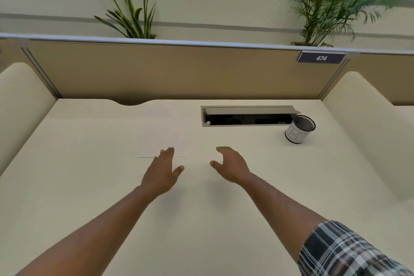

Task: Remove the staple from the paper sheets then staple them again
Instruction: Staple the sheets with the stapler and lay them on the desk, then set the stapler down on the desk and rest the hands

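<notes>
Both hands are open and hold nothing. The left hand (161, 172) lies flat over the near-invisible paper sheets (143, 157), whose thin edge shows at its twelve o'clock. The right hand (230, 167) hovers at three o'clock, off the paper.

Paper sheets (143, 157): white, nearly the same tone as the pale surface (89, 186); only a thin dark far edge shows, left of frame centre. Lying flat. Partly covered by the left hand (162, 175). Staple: cannot tell.
</notes>
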